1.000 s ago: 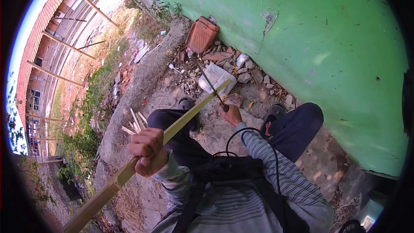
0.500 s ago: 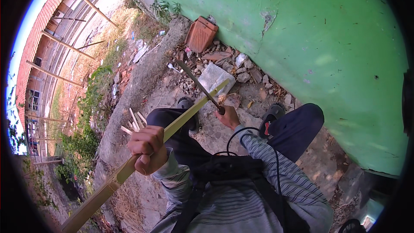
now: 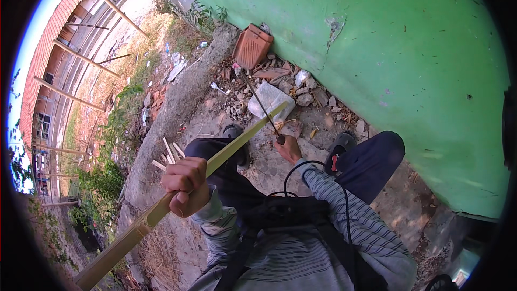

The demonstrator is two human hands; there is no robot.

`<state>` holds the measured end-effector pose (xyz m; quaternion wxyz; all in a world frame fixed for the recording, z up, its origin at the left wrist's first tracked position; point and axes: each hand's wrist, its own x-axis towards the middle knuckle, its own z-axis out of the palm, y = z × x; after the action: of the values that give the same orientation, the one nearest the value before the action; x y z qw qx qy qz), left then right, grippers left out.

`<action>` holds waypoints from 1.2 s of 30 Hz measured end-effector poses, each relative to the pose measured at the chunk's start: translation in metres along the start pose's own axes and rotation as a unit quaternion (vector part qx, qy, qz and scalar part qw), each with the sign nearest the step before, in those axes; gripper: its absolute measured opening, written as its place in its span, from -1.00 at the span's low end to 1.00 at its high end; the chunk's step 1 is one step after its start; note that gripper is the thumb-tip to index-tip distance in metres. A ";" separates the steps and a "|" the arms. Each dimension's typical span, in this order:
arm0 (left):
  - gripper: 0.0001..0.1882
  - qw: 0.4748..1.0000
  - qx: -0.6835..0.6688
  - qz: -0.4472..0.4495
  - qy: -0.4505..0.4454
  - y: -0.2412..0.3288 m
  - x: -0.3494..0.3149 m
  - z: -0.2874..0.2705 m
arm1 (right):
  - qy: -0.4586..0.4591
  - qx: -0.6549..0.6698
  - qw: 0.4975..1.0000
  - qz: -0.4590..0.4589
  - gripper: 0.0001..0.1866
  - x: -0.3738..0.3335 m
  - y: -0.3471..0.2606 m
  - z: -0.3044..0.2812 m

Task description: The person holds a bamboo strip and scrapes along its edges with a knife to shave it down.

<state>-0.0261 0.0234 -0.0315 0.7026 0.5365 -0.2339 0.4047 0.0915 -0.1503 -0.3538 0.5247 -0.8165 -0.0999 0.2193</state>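
1. In the head view there are two hands, one long pale-green strip (image 3: 237,143) and one knife (image 3: 262,107).
2. The left hand (image 3: 186,188) is clenched around the strip partway along; the strip slants from the near left to the far middle.
3. The right hand (image 3: 289,150) grasps the knife's dark handle (image 3: 280,139), well apart from the left hand. The thin blade points far and left, crossing the strip close to its far end; whether it bites in, I cannot tell.
4. That far end overlaps one pale block (image 3: 271,99) on the ground; contact between them cannot be made out.
5. Two shoes show, one (image 3: 344,143) on the right and the other partly hidden on the left. At least three short pale sticks (image 3: 171,151) lie just beyond the left hand.
6. A rough concrete ledge (image 3: 172,91) edges the space on the left, and a green wall (image 3: 398,70) bounds it on the right.
7. Rubble (image 3: 305,98) and a terracotta piece (image 3: 252,47) fill the far corner between them.
8. The bent knees flank the right hand, and a black cable (image 3: 344,210) loops over the right sleeve.
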 end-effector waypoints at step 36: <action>-0.59 0.993 0.034 0.009 0.110 0.000 -0.012 -0.002 | 0.034 0.006 0.997 -0.074 -0.68 0.006 0.005 0.013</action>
<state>-0.0337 0.0216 -0.0413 0.7020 0.5097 -0.1460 0.4754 0.0903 -0.1399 -0.3641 0.5472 -0.8108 -0.1410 0.1528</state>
